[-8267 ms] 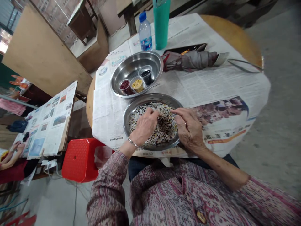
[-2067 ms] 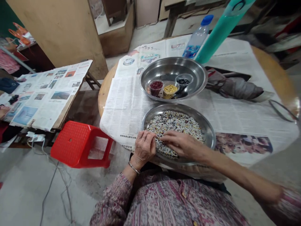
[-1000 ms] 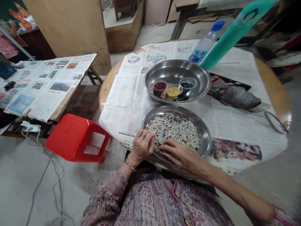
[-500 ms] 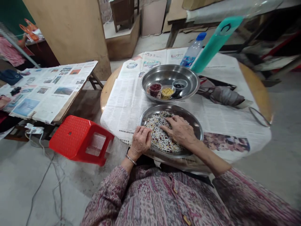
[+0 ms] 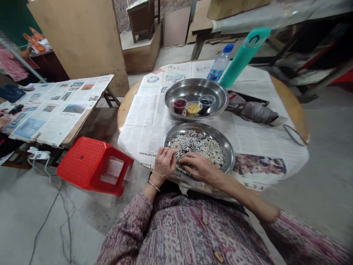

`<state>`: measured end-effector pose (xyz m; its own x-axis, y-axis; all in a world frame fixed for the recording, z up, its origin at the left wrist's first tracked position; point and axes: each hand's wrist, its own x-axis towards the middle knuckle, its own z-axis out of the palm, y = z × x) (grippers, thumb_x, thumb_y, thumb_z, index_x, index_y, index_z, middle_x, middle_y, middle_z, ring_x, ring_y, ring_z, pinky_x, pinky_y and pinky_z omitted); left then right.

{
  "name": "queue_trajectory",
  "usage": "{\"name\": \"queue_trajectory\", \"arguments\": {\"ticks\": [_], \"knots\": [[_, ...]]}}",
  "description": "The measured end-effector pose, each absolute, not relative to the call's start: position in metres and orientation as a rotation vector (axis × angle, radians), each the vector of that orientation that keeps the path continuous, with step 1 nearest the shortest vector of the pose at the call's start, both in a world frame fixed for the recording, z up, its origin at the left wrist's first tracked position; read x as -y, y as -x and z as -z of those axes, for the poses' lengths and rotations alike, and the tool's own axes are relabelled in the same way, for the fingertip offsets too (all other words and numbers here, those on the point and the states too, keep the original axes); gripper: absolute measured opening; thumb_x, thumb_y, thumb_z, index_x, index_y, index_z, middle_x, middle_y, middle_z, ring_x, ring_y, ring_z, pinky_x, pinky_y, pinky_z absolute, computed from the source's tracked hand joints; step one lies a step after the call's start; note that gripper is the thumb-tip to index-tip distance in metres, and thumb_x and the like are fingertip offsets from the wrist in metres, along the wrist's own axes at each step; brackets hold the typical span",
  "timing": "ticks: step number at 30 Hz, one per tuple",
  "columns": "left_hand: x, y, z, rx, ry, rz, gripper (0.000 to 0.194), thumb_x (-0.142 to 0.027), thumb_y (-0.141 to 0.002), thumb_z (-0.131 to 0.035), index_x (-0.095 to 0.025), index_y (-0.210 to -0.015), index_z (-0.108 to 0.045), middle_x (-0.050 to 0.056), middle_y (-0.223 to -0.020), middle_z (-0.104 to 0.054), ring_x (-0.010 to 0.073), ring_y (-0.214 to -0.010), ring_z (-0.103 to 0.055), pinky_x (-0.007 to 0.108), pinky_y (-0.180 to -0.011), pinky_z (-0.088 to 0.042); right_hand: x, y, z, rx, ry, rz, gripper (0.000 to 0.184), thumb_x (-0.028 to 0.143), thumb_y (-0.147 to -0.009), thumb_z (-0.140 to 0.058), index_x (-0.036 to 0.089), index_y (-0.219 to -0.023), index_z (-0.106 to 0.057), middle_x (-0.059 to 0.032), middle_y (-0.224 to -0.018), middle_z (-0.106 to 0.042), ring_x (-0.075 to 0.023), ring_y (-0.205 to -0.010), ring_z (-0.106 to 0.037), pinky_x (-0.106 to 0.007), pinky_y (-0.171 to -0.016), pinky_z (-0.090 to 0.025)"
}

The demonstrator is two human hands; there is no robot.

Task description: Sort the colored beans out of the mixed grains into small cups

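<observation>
A shallow metal basin (image 5: 230, 156) near my body holds mixed grains (image 5: 204, 145), white with dark and yellow ones among them. My left hand (image 5: 165, 162), with a bangle at the wrist, is closed over its left rim. Inside the basin, my right hand (image 5: 200, 167) rests low on the grains close to my left hand, its fingers bent and somewhat apart; grains under the fingers are hidden. Behind stands a second metal basin (image 5: 198, 86) with three clear cups: dark red beans (image 5: 180, 104), yellow beans (image 5: 193, 109) and black beans (image 5: 206, 101).
Newspaper (image 5: 143, 121) covers the round table. A plastic bottle (image 5: 220, 62), a teal upright object (image 5: 245, 57) and a folded grey umbrella (image 5: 253, 110) lie beyond the basins. A red stool (image 5: 91, 165) stands left, near another newspaper-covered table (image 5: 60, 110) with a person's hand (image 5: 4, 119).
My right hand has drawn back toward me and leftward through the grains, baring the basin's far part. My left hand stays on the rim. The view has shifted slightly.
</observation>
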<state>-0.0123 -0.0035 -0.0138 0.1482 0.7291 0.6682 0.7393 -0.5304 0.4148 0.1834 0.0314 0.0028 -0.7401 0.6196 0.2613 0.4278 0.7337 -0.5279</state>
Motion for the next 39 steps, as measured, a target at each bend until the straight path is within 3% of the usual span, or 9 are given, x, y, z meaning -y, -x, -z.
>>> {"name": "queue_trajectory", "arguments": {"ticks": [4, 13, 17, 21, 25, 28, 32, 35, 39], "knots": [[0.003, 0.012, 0.015, 1.560, 2.380, 1.368, 0.015, -0.017, -0.105, -0.046, -0.017, -0.104, -0.060, 0.008, -0.094, -0.069, 0.0223, -0.092, -0.063, 0.039, -0.087, -0.053, -0.029, -0.193, 0.005, 2.615, 0.685, -0.503, 0.022, 0.016, -0.095, -0.055, 0.023, -0.105, -0.074, -0.0086, -0.105, -0.073, -0.0233, -0.100, -0.064, -0.038, -0.086, -0.058], [0.001, 0.012, 0.018, 1.536, 2.374, 1.388, 0.016, -0.017, -0.105, -0.045, -0.017, -0.103, -0.060, 0.007, -0.092, -0.070, 0.0212, -0.089, -0.064, 0.039, -0.088, -0.053, -0.086, -0.198, 0.017, 2.303, 1.082, -0.379, 0.031, 0.018, -0.096, -0.048, 0.021, -0.108, -0.077, -0.0139, -0.111, -0.070, -0.0292, -0.107, -0.066, -0.050, -0.097, -0.057], [0.000, 0.013, 0.016, 1.514, 2.367, 1.383, 0.015, -0.015, -0.104, -0.045, -0.017, -0.103, -0.060, 0.008, -0.093, -0.070, 0.0215, -0.090, -0.064, 0.039, -0.088, -0.053, -0.086, -0.168, 0.014, 2.285, 0.942, -0.497, 0.024, 0.027, -0.095, -0.059, 0.021, -0.113, -0.074, -0.0126, -0.114, -0.069, -0.0274, -0.108, -0.066, -0.048, -0.100, -0.056], [0.001, 0.014, 0.014, 1.502, 2.363, 1.373, 0.015, -0.014, -0.104, -0.045, -0.017, -0.104, -0.060, 0.008, -0.095, -0.071, 0.0220, -0.091, -0.064, 0.039, -0.088, -0.053, -0.074, -0.152, 0.009, 2.452, 0.681, -0.552, 0.026, 0.020, -0.090, -0.063, 0.022, -0.114, -0.074, -0.0120, -0.115, -0.070, -0.0260, -0.111, -0.064, -0.044, -0.098, -0.056], [0.001, 0.014, 0.011, 1.513, 2.360, 1.370, 0.014, -0.014, -0.104, -0.046, -0.017, -0.105, -0.060, 0.008, -0.094, -0.070, 0.0216, -0.089, -0.063, 0.038, -0.087, -0.053, -0.078, -0.175, 0.006, 2.529, 0.852, -0.475, 0.032, 0.008, -0.089, -0.053, 0.022, -0.105, -0.077, -0.0095, -0.099, -0.072, -0.0229, -0.095, -0.066, -0.037, -0.086, -0.056], [0.002, 0.014, 0.011, 1.507, 2.359, 1.379, 0.013, -0.014, -0.104, -0.047, -0.017, -0.104, -0.060, 0.007, -0.093, -0.069, 0.0215, -0.089, -0.063, 0.038, -0.087, -0.053, -0.085, -0.208, 0.005, 2.453, 1.073, -0.360, 0.042, 0.004, -0.086, -0.048, 0.022, -0.110, -0.077, -0.0101, -0.107, -0.073, -0.0239, -0.099, -0.068, -0.038, -0.089, -0.056], [0.003, 0.013, 0.011, 1.503, 2.362, 1.399, 0.012, -0.014, -0.104, -0.048, -0.018, -0.104, -0.059, 0.007, -0.093, -0.070, 0.0213, -0.088, -0.063, 0.038, -0.087, -0.053, -0.079, -0.242, 0.006, 2.397, 1.305, -0.208, 0.037, 0.022, -0.089, -0.056, 0.020, -0.123, -0.072, -0.0157, -0.122, -0.070, -0.0324, -0.114, -0.064, -0.049, -0.101, -0.053], [0.003, 0.013, 0.010, 1.517, 2.373, 1.399, 0.012, -0.013, -0.104, -0.048, -0.018, -0.104, -0.059, 0.007, -0.094, -0.070, 0.0212, -0.089, -0.064, 0.039, -0.087, -0.052, -0.066, -0.247, 0.009, 2.424, 1.371, -0.236, 0.047, 0.036, -0.087, -0.064, 0.017, -0.130, -0.067, -0.0188, -0.126, -0.067, -0.0369, -0.116, -0.063, -0.054, -0.100, -0.053], [0.004, 0.013, 0.009, 1.514, 2.370, 1.404, 0.012, -0.013, -0.103, -0.048, -0.018, -0.103, -0.059, 0.007, -0.093, -0.070, 0.0214, -0.089, -0.064, 0.038, -0.087, -0.052, -0.058, -0.229, 0.014, 2.327, 1.315, -0.452, 0.033, 0.027, -0.087, -0.057, 0.019, -0.115, -0.072, -0.0137, -0.110, -0.073, -0.0300, -0.104, -0.068, -0.047, -0.097, -0.055]]}}
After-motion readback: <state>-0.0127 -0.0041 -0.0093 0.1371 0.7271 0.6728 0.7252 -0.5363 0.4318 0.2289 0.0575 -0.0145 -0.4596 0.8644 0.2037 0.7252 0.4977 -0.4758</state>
